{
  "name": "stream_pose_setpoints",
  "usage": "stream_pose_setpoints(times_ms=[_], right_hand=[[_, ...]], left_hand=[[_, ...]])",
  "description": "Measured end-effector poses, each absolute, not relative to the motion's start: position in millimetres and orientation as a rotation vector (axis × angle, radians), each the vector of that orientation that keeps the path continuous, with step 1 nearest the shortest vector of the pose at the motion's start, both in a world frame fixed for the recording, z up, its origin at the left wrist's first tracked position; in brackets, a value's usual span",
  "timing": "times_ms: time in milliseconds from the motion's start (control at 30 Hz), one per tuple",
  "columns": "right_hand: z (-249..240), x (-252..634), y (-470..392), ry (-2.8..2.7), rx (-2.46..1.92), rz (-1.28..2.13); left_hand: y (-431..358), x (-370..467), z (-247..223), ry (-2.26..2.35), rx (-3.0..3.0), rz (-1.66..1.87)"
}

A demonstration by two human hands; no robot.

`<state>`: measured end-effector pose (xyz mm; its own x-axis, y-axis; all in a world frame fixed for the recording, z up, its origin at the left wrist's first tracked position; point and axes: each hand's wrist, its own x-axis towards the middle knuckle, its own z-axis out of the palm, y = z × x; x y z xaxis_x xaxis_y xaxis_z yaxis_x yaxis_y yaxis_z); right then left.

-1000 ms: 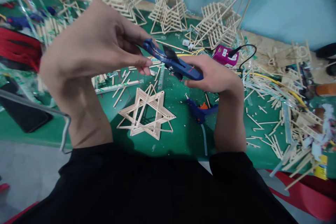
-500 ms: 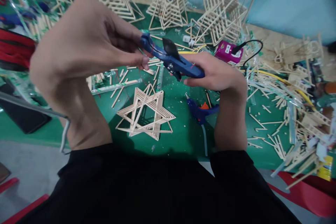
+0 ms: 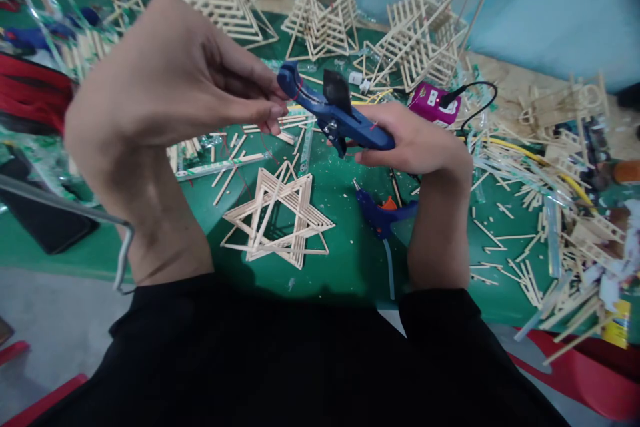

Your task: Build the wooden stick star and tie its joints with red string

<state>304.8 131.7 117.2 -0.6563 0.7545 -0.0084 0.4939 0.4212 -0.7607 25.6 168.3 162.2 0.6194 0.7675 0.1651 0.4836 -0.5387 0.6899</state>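
Observation:
My right hand (image 3: 407, 140) is wrapped round a cutter (image 3: 335, 113) with blue handles, a black blade and a pivot screw, held above the table. Just left of the cutter's far end, my left hand (image 3: 200, 80) is closed in a pinch. A thin red thread (image 3: 267, 145) hangs below its fingertips; where they grip it is partly hidden. Below both hands a star-shaped frame of stacked wooden sticks (image 3: 303, 213) lies flat on the green table (image 3: 340, 267). Right of the star rests a blue glue gun (image 3: 377, 213), with a clear glue stick out of its back.
Several stick-built frames (image 3: 320, 13) stand along the back wall. A purple power socket (image 3: 434, 103) with a black plug sits behind my right hand. Loose sticks (image 3: 525, 273) and plastic wrappers litter the right side. A dark phone (image 3: 45, 220) lies at the left.
The cutter has shifted slightly to the right, opening a small gap from my left fingertips. My left hand has moved a little to the right too. The star and glue gun stay put.

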Motion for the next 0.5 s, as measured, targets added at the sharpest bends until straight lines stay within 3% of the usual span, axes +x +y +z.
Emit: stream_pose_setpoints(times_ms=[333, 500], right_hand=[[116.7, 308.4, 130.1, -2.396, -1.024, 1.053], [117.6, 304.9, 129.7, -2.374, -1.069, 1.069]], left_hand=[[169.9, 26.2, 164.3, 0.978, 2.209, 0.543], [168.6, 27.2, 161.2, 1.033, 2.18, 0.676]])
